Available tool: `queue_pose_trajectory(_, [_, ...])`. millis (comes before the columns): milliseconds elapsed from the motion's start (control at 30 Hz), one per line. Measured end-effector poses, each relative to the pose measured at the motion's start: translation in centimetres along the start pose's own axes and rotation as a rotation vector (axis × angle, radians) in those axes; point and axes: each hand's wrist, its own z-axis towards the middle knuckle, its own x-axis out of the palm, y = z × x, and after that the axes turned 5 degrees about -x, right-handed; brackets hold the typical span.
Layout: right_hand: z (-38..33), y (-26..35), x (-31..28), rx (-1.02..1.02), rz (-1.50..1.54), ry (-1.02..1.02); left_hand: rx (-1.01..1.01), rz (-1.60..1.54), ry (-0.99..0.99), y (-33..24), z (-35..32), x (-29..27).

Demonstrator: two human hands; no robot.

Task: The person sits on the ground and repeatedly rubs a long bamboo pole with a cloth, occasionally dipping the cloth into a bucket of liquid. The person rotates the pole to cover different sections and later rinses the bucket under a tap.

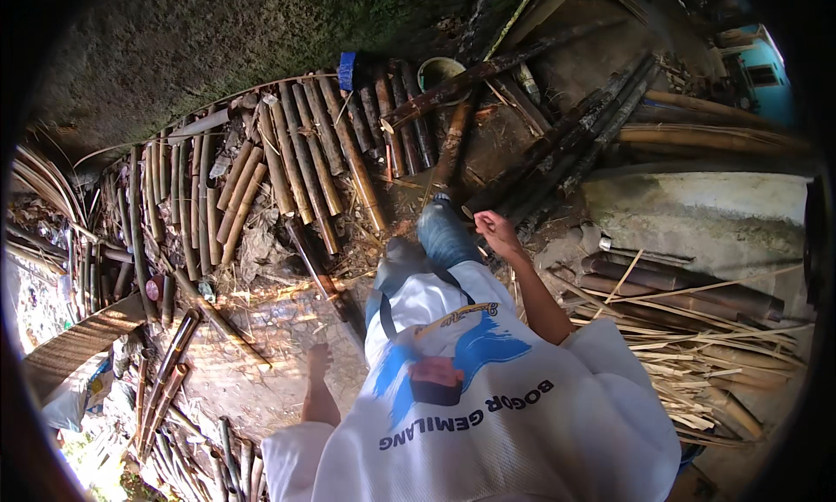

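Note:
My right hand [498, 235] is held out ahead of my body, its fingers loosely bent and apart with nothing in them. It is nearest to the lower end of a dark bamboo pole [522, 164], and I cannot tell whether they touch. At my left side, my left hand [320, 360] hangs over the lit floor, fingers loose and seemingly bare, though small and faint against the ground. Close to it lies a dark, shiny bamboo length [324, 280]. Ahead of my feet, cut bamboo pieces [300, 149] lie side by side in a long row.
Thin split bamboo strips [688, 380] and dark poles [688, 284] lie to my right, below a low concrete ledge [697, 210]. A round bucket [441, 74] stands ahead, near a blue object [347, 71]. More bamboo [165, 384] lies at the left, beside a woven panel [87, 345].

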Motion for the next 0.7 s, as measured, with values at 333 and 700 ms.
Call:
queue_pose_trajectory(333, [-3.8,-9.5,-6.0,0.068,-0.937,0.333,0.622,0.059,-0.088,-17.1,3.3,9.3])
queue_pose_trajectory(700, [2.4,-17.8,-15.1,0.148,-0.353,0.099,0.634,0.261,-0.317,-28.1,-2.2,16.7])
